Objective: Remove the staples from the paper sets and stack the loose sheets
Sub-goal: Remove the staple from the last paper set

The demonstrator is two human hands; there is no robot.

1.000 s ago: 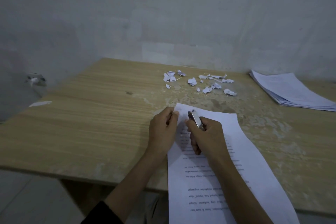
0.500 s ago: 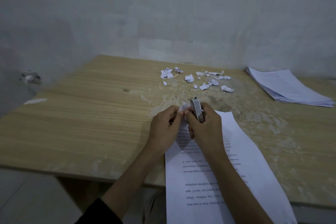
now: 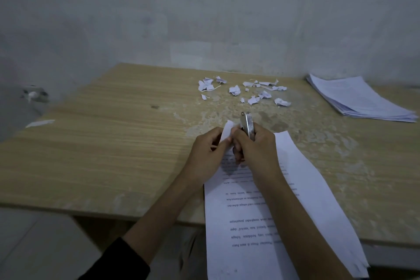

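Observation:
A stapled paper set (image 3: 268, 223) with printed text lies in front of me, its near end hanging over the table's front edge. My left hand (image 3: 205, 153) pinches its far left corner, which is lifted and curled up. My right hand (image 3: 255, 146) grips a small metal staple remover (image 3: 247, 126) upright beside that corner, and its thumb meets the paper there. The staple itself is hidden by my fingers. A stack of loose sheets (image 3: 359, 100) lies at the table's far right.
Several torn paper scraps (image 3: 245, 92) are scattered on the wooden table (image 3: 113, 143) beyond my hands. A grey wall stands behind the table. A white strip (image 3: 39, 123) lies off the table's left edge.
My hands have come together at the sheet's far left corner, and that corner now stands lifted between my fingers. The staple remover has turned more upright.

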